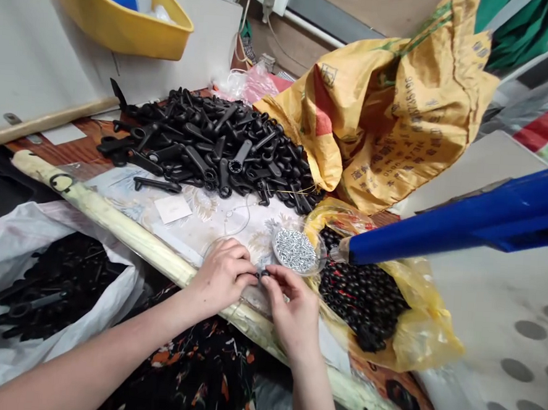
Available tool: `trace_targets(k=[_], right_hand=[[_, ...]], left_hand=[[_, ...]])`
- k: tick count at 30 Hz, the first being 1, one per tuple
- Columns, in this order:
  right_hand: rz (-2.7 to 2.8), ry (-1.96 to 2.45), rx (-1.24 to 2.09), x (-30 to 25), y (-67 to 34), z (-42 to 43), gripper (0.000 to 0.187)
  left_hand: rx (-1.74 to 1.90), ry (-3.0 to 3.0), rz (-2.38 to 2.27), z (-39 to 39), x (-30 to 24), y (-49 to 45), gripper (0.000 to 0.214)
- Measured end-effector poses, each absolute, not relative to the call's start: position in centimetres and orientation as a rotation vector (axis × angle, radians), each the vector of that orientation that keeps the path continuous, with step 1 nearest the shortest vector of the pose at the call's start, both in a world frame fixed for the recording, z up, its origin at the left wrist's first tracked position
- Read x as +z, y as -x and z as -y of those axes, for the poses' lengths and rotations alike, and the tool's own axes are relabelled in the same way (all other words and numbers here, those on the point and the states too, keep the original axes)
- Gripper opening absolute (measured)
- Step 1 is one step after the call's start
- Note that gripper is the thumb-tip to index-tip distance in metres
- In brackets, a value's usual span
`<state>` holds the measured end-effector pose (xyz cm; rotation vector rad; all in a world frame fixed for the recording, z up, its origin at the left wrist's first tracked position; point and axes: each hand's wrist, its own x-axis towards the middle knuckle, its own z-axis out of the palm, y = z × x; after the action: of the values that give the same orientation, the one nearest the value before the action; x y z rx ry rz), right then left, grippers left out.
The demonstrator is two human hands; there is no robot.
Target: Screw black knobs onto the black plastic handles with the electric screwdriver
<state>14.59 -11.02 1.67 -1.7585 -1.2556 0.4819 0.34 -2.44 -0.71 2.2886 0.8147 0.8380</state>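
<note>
- Lower left of the frame, I see a white sack (121, 291) with dark pieces (65, 279) inside, some shaped like handles. I can't tell whether these are finished or waiting, so I don't count them as done.
- From left of centre to the middle, a big heap of black handles (198, 141) covers the back of the table. With so many lying loose, I judge that plenty of work is left.
- Just below the middle, my left hand (226, 273) has its thumb and fingertips drawn close together. I can't tell whether they are clamped on anything.
- Right of those fingertips, just below the centre of the frame, is the small dark piece (264, 274) in hand. Fingers hide most of it, so I can't say how far along it is.
- My right hand (295, 308) pinches that piece between thumb and forefinger, close beside the left.
- Above the right hand, a clear bowl (319, 262) holds a thick layer of small metal pins (294, 249); I judge the supply far from used up.
- Right of the bowl, a yellow bag (425, 347) lies open with many round black knobs (365, 297), again a large stock left.
- I find no clearly finished piece set apart, so I can't put a number on what is done.
</note>
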Motion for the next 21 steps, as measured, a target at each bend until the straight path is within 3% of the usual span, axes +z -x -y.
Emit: trace_targets(k=[12, 21], right_hand=[[1.906, 1.774, 0.212, 3.7, -15.1, 10.4, 0.015], [1.933, 1.964, 0.342, 4.4, -15.0, 9.6, 0.011]], left_hand=[[0.901, -2.275, -0.778, 2.7, -0.8, -0.2, 0.015], [0.902, -2.248, -0.819, 2.9, -0.9, -0.4, 0.019]])
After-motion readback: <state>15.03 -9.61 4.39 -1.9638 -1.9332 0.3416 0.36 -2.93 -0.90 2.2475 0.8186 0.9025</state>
